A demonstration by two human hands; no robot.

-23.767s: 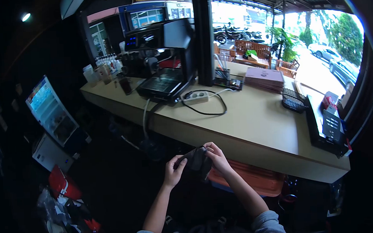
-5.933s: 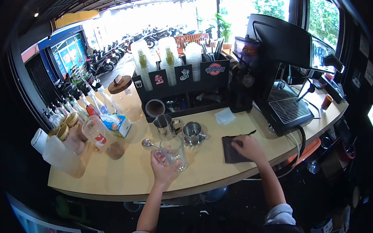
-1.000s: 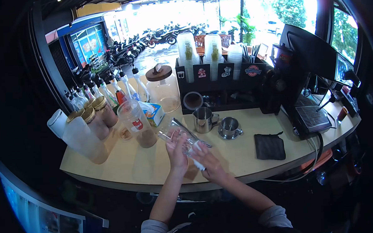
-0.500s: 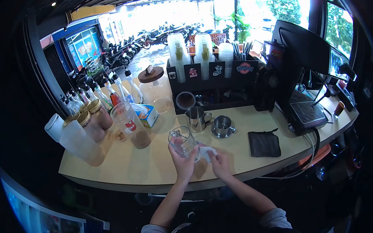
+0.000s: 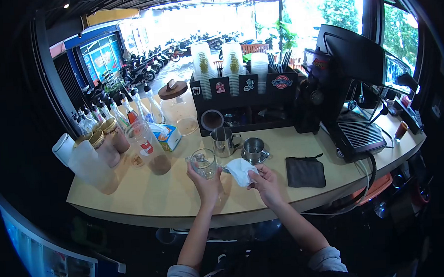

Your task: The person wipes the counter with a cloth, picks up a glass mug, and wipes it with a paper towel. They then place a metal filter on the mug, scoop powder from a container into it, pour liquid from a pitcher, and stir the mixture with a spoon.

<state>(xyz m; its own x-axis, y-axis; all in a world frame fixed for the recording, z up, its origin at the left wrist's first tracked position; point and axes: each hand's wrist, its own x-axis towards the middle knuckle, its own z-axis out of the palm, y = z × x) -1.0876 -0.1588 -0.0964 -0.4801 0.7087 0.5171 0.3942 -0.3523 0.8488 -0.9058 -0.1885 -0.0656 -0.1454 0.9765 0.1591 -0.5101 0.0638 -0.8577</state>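
Both hands [image 5: 207, 187] apart above the counter [image 5: 160, 198]

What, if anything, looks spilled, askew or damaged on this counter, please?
Nothing stands out: the left hand holds the glass mug, the right hand a tissue, the metal pitcher stands upright, and no spill or breakage shows on the counter.

The single view looks out from the person's head, forward and steeply down across the worktop [image 5: 148, 201]. It is near enough that the left hand [image 5: 206, 186] and right hand [image 5: 267, 186] fall close to mid-frame — yet wide enough to take in the coffee machine [image 5: 358, 127] at right and parked motorbikes [image 5: 144, 68] beyond, its edges visibly curved.
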